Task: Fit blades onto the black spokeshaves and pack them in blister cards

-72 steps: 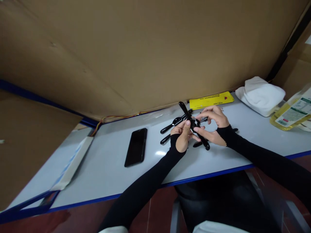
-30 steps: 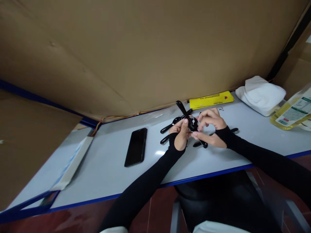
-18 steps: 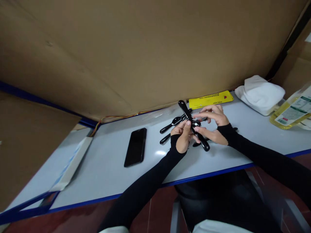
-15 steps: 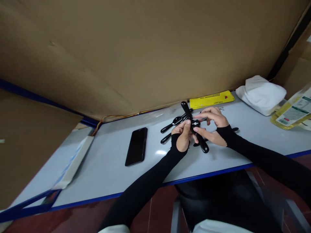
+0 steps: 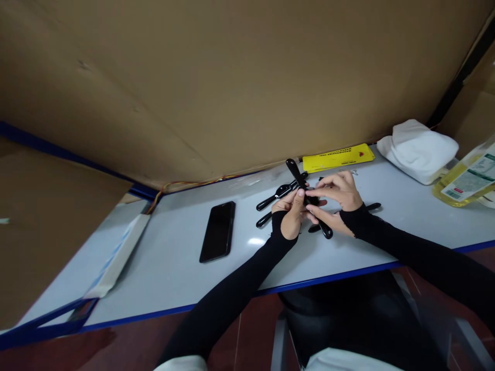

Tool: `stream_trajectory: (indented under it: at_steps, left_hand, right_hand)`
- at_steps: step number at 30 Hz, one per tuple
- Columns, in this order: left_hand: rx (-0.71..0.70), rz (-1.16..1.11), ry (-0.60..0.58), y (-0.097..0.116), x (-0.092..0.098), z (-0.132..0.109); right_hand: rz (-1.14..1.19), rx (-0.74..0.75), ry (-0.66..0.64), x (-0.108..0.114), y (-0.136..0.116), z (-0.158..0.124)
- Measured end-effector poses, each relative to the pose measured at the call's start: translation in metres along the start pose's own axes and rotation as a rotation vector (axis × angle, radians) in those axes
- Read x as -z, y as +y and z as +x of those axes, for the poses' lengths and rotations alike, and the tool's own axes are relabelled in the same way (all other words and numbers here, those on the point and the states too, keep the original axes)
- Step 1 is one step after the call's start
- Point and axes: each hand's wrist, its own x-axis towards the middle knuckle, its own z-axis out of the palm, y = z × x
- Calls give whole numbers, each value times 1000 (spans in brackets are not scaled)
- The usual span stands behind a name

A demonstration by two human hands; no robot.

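A black spokeshave [image 5: 295, 172] is held slantwise above the table, one handle pointing up and away, the other down toward me. My left hand [image 5: 291, 215] is closed round its middle, thumb on top. My right hand [image 5: 341, 198] has its fingertips and thumb closed on the spokeshave's middle body from the right. The fingers hide most of that body, and I cannot make out any small part between them. More black spokeshaves [image 5: 281, 191] lie on the table behind and beneath my hands, partly covered. Another black handle [image 5: 373, 206] shows by my right wrist.
A black phone [image 5: 217, 232] lies left of my hands. Yellow printed cards [image 5: 337, 158] rest by the cardboard wall [image 5: 247, 87], near small metal pieces. At right are a white cloth bundle [image 5: 417, 150] and a bottle of yellow liquid [image 5: 460, 180]. The table's blue edge [image 5: 325, 280] runs in front.
My right hand's fingers have moved left and closed in on the spokeshave's middle, covering the opening that showed there. My left hand keeps its hold almost unmoved.
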Motion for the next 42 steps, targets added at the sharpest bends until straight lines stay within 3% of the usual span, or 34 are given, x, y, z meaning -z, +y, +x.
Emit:
stream_trajectory:
  at_steps: [6,9,14,23,28,33,42]
  left_hand:
    - [15,31,-25,-1,5,3]
    - [-4,7,0,-2,5,4]
    - [-51,-25,35,-1,2,6]
    - [-16,5,15,-2,0,0]
    - [-21,-6,3,0,-2,-1]
    - [-33,-23,29,-3,-1,1]
    - [-12,25,9,-2,3,3]
  right_hand:
    - [11,40,-36,14,-5,1]
    - [-34,37,-28,12,-9,0]
    - [-33,95,-120,11,-6,-1]
    - [76,68,-80,13,-3,1]
    - [13,18,-34,10,-8,1]
    - [31,72,-83,9,-4,2]
    - [-49,143,-27,4,-2,0]
